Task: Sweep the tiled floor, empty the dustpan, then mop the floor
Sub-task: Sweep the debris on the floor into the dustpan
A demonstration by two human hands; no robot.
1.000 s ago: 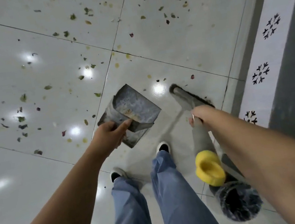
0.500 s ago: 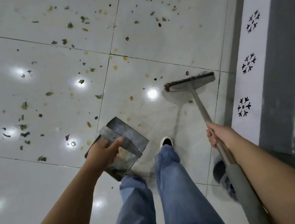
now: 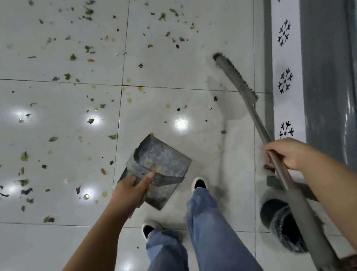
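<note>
My left hand (image 3: pixel 132 190) grips the back edge of a grey metal dustpan (image 3: pixel 163 161), held above the white tiled floor (image 3: pixel 50 251) in front of my feet. My right hand (image 3: pixel 289 154) grips the grey handle of a broom (image 3: pixel 258 122). Its brush head (image 3: pixel 233 76) points away, up and to the right, near the wall. Leaf bits and small scraps (image 3: pixel 79 57) lie scattered over the tiles ahead and to the left.
A dark bin lined with a plastic bag (image 3: pixel 283 229) stands on the floor at my right, beside the broom handle. A white skirting strip with black flower marks (image 3: pixel 286 79) and a grey wall run along the right side. My legs and shoes (image 3: pixel 198 184) fill the lower middle.
The broom head has swung from lying crosswise to pointing away near the wall. My view and the dustpan have shifted forward slightly; both hands keep their holds.
</note>
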